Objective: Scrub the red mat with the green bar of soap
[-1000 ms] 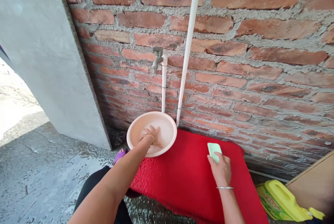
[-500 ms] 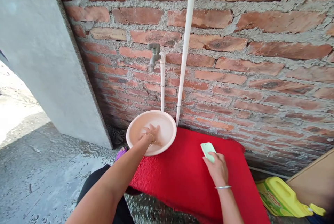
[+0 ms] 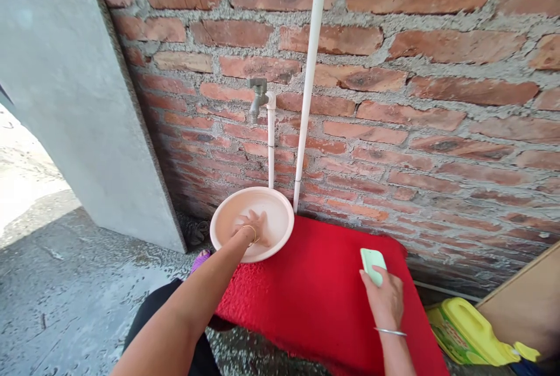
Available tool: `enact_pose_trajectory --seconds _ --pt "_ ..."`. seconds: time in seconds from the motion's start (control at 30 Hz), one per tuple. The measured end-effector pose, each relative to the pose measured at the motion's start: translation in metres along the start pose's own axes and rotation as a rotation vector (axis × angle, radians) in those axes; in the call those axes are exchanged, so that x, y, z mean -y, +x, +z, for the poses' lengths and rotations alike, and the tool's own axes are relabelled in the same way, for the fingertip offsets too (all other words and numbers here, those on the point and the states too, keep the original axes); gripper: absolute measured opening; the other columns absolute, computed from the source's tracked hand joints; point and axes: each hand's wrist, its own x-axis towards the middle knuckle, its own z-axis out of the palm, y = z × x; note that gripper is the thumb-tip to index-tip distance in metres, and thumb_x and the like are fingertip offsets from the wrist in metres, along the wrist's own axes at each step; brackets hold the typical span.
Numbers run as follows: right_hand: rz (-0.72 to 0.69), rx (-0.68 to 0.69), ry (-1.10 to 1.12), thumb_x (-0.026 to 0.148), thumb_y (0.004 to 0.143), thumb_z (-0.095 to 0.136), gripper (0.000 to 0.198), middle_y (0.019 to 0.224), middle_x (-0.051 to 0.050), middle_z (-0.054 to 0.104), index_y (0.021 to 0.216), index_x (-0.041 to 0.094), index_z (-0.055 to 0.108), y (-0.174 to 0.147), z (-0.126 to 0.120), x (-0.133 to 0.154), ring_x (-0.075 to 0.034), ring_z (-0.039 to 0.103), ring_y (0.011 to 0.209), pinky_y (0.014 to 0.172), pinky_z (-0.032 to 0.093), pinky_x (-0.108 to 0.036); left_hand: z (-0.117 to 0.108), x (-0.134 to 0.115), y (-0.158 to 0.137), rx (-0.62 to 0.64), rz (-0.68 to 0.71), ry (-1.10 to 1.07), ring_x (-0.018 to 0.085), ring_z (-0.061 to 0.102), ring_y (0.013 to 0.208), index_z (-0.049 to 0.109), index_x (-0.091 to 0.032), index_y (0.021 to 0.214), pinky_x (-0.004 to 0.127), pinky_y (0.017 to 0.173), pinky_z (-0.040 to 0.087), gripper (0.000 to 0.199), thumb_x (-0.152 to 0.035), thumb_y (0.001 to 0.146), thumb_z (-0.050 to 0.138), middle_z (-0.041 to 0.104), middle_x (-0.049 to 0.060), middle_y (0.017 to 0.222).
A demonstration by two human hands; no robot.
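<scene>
My left hand reaches into a pale pink basin, with its fingers spread in the cloudy water. The basin stands on the left end of a red cloth mat, whose pile looks wet and rough near the basin. Over on the right side of the mat, my right hand grips a pale green scrub brush by its near end. The brush lies flat against the red fabric, and its underside is hidden.
A grey tap on a white pipe juts from the brick wall above the basin. Beside it rises a taller white pipe. A grey slab leans at left over wet ground. A yellow jug lies at lower right.
My right hand has slid the scrub brush to the right across the red mat. My left hand stays in the basin. The view has shifted slightly.
</scene>
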Motion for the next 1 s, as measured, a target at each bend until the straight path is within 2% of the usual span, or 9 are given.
enact_pose_trajectory --seconds 0.17,0.23,0.3,0.37,0.43,0.63,0.73,0.87,1.0 --pt "-0.463 0.253 0.198 0.037 0.079 0.065 0.025 0.104 -0.007 0.058 0.101 0.026 0.071 -0.071 0.045 0.091 -0.023 0.060 0.097 0.089 0.050 -0.035 0.003 0.002 0.003 -0.038 0.004 -0.021 0.057 0.006 0.145 0.016 -0.043 0.157 0.072 0.090 0.046 0.131 -0.057 0.048 0.087 0.001 0.006 0.168" --pt "-0.564 0.326 0.187 0.029 0.078 0.067 0.024 0.103 -0.005 0.058 0.101 0.027 0.071 -0.093 0.054 0.115 -0.022 0.060 0.096 0.088 0.050 -0.033 0.002 0.001 0.002 -0.032 0.004 -0.024 0.057 0.006 0.145 0.018 -0.042 0.157 0.072 0.091 0.047 0.126 -0.062 0.051 0.084 0.002 0.005 0.168" --pt "-0.598 0.359 0.161 0.027 0.076 0.069 0.024 0.101 -0.004 0.058 0.100 0.028 0.071 -0.100 0.058 0.123 -0.022 0.061 0.095 0.087 0.050 -0.033 0.002 0.001 0.001 -0.028 0.001 -0.023 0.056 0.007 0.145 0.018 -0.043 0.156 0.072 0.091 0.046 0.126 -0.063 0.051 0.084 0.003 0.005 0.168" --pt "-0.577 0.356 0.149 0.028 0.076 0.068 0.023 0.101 -0.005 0.058 0.099 0.027 0.071 -0.092 0.054 0.114 -0.022 0.061 0.095 0.088 0.049 -0.034 0.001 0.001 0.000 -0.026 -0.002 -0.017 0.056 0.006 0.145 0.016 -0.046 0.156 0.075 0.090 0.045 0.129 -0.059 0.048 0.086 0.002 0.005 0.168" --pt "-0.497 0.319 0.150 0.033 0.077 0.065 0.024 0.102 -0.006 0.058 0.099 0.026 0.072 -0.071 0.044 0.090 -0.023 0.061 0.094 0.089 0.049 -0.035 0.000 0.000 -0.001 -0.020 0.000 -0.015 0.056 0.005 0.145 0.014 -0.048 0.155 0.077 0.089 0.044 0.132 -0.056 0.046 0.087 0.002 0.004 0.168" --pt "-0.076 0.068 0.046 0.059 0.074 0.056 0.047 0.096 -0.010 0.057 0.101 0.024 0.071 -0.003 -0.010 -0.018 -0.032 0.059 0.098 0.090 0.049 -0.045 -0.005 -0.002 -0.008 0.015 0.007 -0.032 0.058 0.004 0.145 0.014 -0.044 0.157 0.078 0.089 0.042 0.130 -0.062 0.049 0.084 0.000 0.007 0.168" --pt "0.065 -0.002 -0.024 0.066 0.075 0.050 0.051 0.089 -0.011 0.056 0.101 0.027 0.070 0.010 -0.029 -0.051 -0.036 0.058 0.098 0.087 0.049 -0.050 -0.005 -0.001 -0.007 0.014 0.005 -0.024 0.057 0.004 0.145 0.013 -0.045 0.156 0.078 0.090 0.042 0.131 -0.057 0.048 0.086 0.000 0.006 0.168" --pt "0.053 -0.056 -0.071 0.061 0.076 0.051 0.048 0.092 -0.013 0.057 0.102 0.026 0.070 0.008 -0.029 -0.050 -0.037 0.057 0.101 0.085 0.049 -0.050 -0.002 0.000 -0.003 -0.016 -0.006 -0.034 0.056 0.006 0.145 0.016 -0.045 0.156 0.075 0.092 0.044 0.132 -0.052 0.045 0.088 0.002 0.005 0.168" --pt "-0.079 0.005 -0.024 0.057 0.077 0.055 0.047 0.098 -0.011 0.057 0.106 0.023 0.070 -0.016 -0.009 -0.004 -0.032 0.058 0.099 0.086 0.050 -0.045 -0.002 -0.001 -0.001 -0.019 -0.007 -0.026 0.056 0.008 0.145 0.018 -0.046 0.156 0.075 0.092 0.043 0.129 -0.054 0.047 0.087 0.004 0.005 0.168"
